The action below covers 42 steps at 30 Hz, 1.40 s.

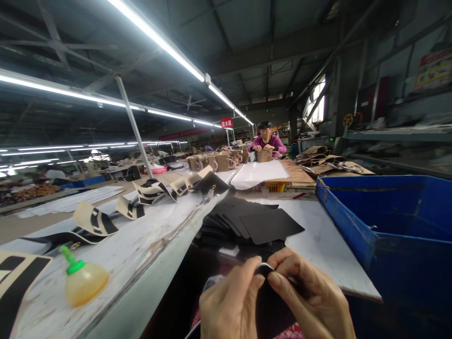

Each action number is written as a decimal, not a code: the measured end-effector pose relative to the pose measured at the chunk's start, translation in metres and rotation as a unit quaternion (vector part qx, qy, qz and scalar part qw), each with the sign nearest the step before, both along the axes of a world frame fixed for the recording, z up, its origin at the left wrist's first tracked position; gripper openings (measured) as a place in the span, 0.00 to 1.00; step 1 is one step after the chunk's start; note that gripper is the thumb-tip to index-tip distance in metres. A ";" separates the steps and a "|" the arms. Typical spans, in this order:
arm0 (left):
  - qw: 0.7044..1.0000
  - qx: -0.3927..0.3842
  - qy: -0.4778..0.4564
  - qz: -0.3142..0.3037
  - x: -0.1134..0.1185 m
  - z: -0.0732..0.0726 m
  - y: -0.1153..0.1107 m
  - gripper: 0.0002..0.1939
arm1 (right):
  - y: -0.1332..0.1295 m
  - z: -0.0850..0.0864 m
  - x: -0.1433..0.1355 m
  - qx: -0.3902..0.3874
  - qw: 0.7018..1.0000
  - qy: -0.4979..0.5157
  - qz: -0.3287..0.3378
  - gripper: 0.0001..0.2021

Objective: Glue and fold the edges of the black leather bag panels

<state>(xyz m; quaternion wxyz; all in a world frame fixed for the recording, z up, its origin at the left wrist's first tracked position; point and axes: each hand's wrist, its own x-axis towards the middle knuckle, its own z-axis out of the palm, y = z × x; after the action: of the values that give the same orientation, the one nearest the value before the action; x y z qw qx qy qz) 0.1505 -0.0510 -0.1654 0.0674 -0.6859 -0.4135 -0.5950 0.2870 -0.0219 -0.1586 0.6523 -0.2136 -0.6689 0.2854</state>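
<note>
Both hands are close together at the bottom centre, pinching the top edge of a dark, bent sheet with a pale rim. My left hand grips it with thumb and fingers on the left. On the right, my right hand pinches the same edge, its fingertips nearly touching the left ones. The lower part of the sheet hangs into shadow between the hands. Just beyond them lies a fanned pile of black sheets, with a small white piece at its near side.
On the left table stands a yellowish glue bottle with a green cap, near curled black-and-cream pieces. A large blue bin is at the right. Farther back, a person in purple handles a brown piece beside brown bags.
</note>
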 end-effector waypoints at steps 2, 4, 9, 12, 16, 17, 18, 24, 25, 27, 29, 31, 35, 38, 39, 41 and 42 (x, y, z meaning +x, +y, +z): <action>1.000 -0.017 0.008 -0.003 0.004 0.002 0.002 0.10 | 0.001 -0.002 -0.003 0.009 1.000 0.005 0.003 0.11; 0.999 -0.026 0.021 0.007 0.006 0.004 0.004 0.08 | 0.003 -0.004 -0.004 0.020 1.000 0.001 -0.001 0.11; 0.998 -0.063 -0.021 -0.009 -0.015 0.015 0.008 0.10 | 0.005 0.011 0.017 0.000 0.992 -0.109 0.060 0.10; 0.984 -0.111 -0.116 -0.081 -0.038 0.025 0.012 0.16 | 0.011 0.022 0.033 -0.031 0.979 -0.162 0.121 0.17; 0.886 -0.083 -0.227 -0.396 -0.049 0.036 0.031 0.22 | 0.025 0.019 0.021 -0.049 0.973 -0.170 0.148 0.15; 0.857 -0.071 -0.206 -0.467 -0.048 0.038 0.039 0.23 | 0.027 0.017 0.012 -0.053 0.965 -0.181 0.183 0.16; 0.835 -0.062 -0.175 -0.519 -0.046 0.040 0.047 0.25 | 0.029 0.014 0.003 -0.067 0.953 -0.192 0.225 0.17; 0.779 -0.077 -0.187 -0.593 -0.055 0.034 0.049 0.22 | 0.026 0.008 -0.016 -0.234 0.874 -0.202 0.375 0.22; 0.782 -0.107 -0.230 -0.570 -0.060 0.031 0.038 0.20 | 0.026 0.009 -0.013 -0.232 0.882 -0.212 0.351 0.21; 0.764 -0.214 -0.347 -0.500 -0.072 0.027 0.012 0.27 | 0.028 0.011 -0.005 -0.210 0.905 -0.249 0.272 0.17; 0.770 -0.303 -0.380 -0.412 -0.083 0.026 -0.010 0.35 | 0.031 0.014 0.002 -0.186 0.916 -0.300 0.192 0.13; 0.825 -0.334 -0.320 -0.323 -0.091 0.027 -0.022 0.34 | 0.031 0.017 0.005 -0.156 0.916 -0.346 0.132 0.11; 0.922 -0.326 -0.143 -0.153 -0.092 0.030 -0.022 0.22 | 0.030 0.020 0.003 -0.077 0.922 -0.372 0.070 0.10; 0.959 -0.277 -0.039 -0.046 -0.085 0.030 -0.018 0.18 | 0.029 0.021 0.000 -0.052 0.921 -0.382 0.055 0.12; 0.967 -0.252 -0.025 -0.023 -0.082 0.029 -0.017 0.16 | 0.028 0.021 0.000 -0.053 0.919 -0.388 0.055 0.12; 0.979 -0.201 0.005 0.007 -0.079 0.026 -0.017 0.14 | 0.028 0.020 -0.002 -0.056 0.916 -0.395 0.047 0.13; 0.983 -0.180 0.031 0.013 -0.077 0.024 -0.017 0.13 | 0.027 0.020 -0.002 -0.055 0.915 -0.397 0.041 0.13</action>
<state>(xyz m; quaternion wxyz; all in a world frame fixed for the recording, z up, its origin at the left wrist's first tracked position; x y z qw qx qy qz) 0.0731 -0.0681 -0.1412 -0.0368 -0.6994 -0.5204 -0.4886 0.2848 0.0056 -0.1387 0.3075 -0.3176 -0.8643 0.2400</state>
